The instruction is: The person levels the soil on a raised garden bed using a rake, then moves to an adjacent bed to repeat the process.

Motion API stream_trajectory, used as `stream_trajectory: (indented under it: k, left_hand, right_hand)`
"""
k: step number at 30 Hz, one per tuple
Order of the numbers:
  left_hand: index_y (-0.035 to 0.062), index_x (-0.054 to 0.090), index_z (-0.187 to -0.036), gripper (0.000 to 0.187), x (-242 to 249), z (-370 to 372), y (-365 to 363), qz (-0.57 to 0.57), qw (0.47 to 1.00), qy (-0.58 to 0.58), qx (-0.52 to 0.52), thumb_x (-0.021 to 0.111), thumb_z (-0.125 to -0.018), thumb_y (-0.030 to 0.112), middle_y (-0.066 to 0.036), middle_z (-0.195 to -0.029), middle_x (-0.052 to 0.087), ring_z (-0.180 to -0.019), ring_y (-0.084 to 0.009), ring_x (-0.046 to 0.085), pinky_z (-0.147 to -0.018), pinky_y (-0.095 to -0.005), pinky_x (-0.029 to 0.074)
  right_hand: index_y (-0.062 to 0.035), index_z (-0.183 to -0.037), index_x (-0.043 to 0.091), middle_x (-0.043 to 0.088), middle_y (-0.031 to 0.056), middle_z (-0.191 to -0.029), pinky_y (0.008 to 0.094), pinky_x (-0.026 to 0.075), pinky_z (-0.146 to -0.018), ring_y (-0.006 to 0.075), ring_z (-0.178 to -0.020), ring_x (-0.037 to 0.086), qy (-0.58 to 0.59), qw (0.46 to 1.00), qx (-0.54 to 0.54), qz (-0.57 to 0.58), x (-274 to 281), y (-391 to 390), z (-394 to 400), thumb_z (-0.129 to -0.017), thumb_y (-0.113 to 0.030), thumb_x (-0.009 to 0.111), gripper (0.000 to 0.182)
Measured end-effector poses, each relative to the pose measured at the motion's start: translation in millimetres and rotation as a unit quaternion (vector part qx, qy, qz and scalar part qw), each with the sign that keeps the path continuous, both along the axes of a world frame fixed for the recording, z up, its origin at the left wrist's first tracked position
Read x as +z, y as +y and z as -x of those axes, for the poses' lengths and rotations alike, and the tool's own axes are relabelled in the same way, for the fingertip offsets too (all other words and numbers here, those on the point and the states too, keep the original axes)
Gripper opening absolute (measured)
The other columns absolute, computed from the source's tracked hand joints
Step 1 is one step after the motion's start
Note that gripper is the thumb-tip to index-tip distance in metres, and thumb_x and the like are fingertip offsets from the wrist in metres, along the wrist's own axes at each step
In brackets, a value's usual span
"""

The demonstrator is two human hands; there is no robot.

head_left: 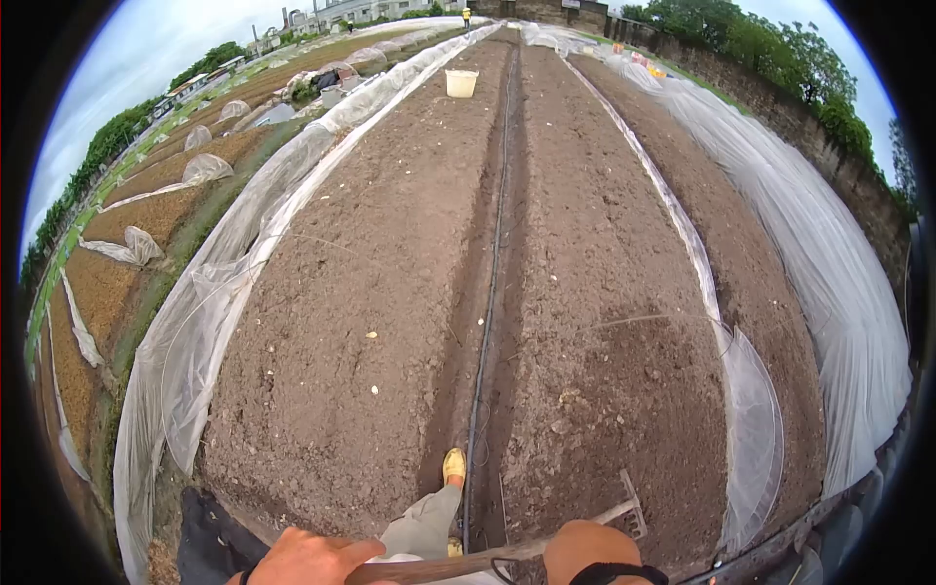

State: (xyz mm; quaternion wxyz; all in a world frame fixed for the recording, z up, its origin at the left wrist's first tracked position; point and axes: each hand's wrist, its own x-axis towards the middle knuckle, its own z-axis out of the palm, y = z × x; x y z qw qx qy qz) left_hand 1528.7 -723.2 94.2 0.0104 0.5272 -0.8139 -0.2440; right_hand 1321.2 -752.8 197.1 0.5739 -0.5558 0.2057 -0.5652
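Note:
At the bottom edge, a rake (453,565) with a wooden handle lies slantwise across my view. Its toothed head (634,505) is at the lower right, over the soil. My left hand (317,558) is closed around the handle near its left end. My right hand (588,554), with a black band at the wrist, is wrapped over the handle nearer the head; its fingers are mostly hidden. Below me, a foot in a yellow shoe (454,466) stands in the furrow beside a black hose (487,322).
Soil beds (341,322) flank the furrow. A pale bucket (461,84) stands on the left bed further ahead. Clear plastic sheeting (210,302) is bunched along the left, with white sheeting (809,224) at the right. Far off stands a person (466,18) in yellow.

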Motion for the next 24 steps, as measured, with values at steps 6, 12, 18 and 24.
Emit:
stream_trajectory:
  k: [6,12,18,24]
  left_hand:
    - [0.0051,0.064,-0.099,0.043,-28.7,-30.0,-25.2,-0.075,0.996,0.020,0.034,0.068,-0.078,0.042,-0.010,-0.063,0.065,-0.054,-0.0293,0.064,-0.048,-0.0388,0.049]
    - [0.0050,0.063,-0.095,0.042,-29.5,-41.8,-79.6,-0.054,0.998,0.025,0.008,0.067,-0.078,0.043,-0.013,-0.061,0.063,-0.054,-0.0314,0.063,-0.047,-0.0406,0.048]
    - [0.0075,0.062,-0.102,0.044,-27.9,-47.1,-157.4,-0.071,0.996,0.049,-0.024,0.062,-0.081,0.045,-0.017,-0.064,0.063,-0.061,-0.0351,0.064,-0.052,-0.0429,0.050]
    - [0.0074,0.063,-0.103,0.047,-28.2,-37.2,-220.6,-0.085,0.995,0.024,-0.045,0.061,-0.081,0.049,-0.015,-0.064,0.064,-0.062,-0.0360,0.063,-0.057,-0.0440,0.049]
  right_hand:
    - [0.0111,-0.120,0.047,0.048,0.0255,-0.124,0.0261,0.036,-0.098,0.0240,-0.116,0.049,-0.187,0.881,-0.142,0.410,-29.4,-31.2,-4.4,-0.080,-0.044,0.059,0.070]
    - [-0.0039,-0.134,0.041,0.038,0.0173,-0.138,0.0320,0.031,-0.101,0.0167,-0.126,0.037,-0.178,0.838,-0.243,0.456,-78.6,-76.2,22.0,-0.091,-0.035,0.054,0.054]
    - [-0.0166,-0.137,0.038,0.044,0.0090,-0.135,0.0411,0.027,-0.106,0.0246,-0.126,0.040,0.276,0.801,-0.234,0.477,3.1,-193.2,61.2,-0.095,-0.032,0.045,0.045]
    - [-0.0293,-0.139,0.035,0.049,0.0007,-0.132,0.0501,0.024,-0.111,0.0325,-0.125,0.043,0.398,0.685,-0.146,0.592,61.3,-256.0,66.2,-0.099,-0.030,0.035,0.040]
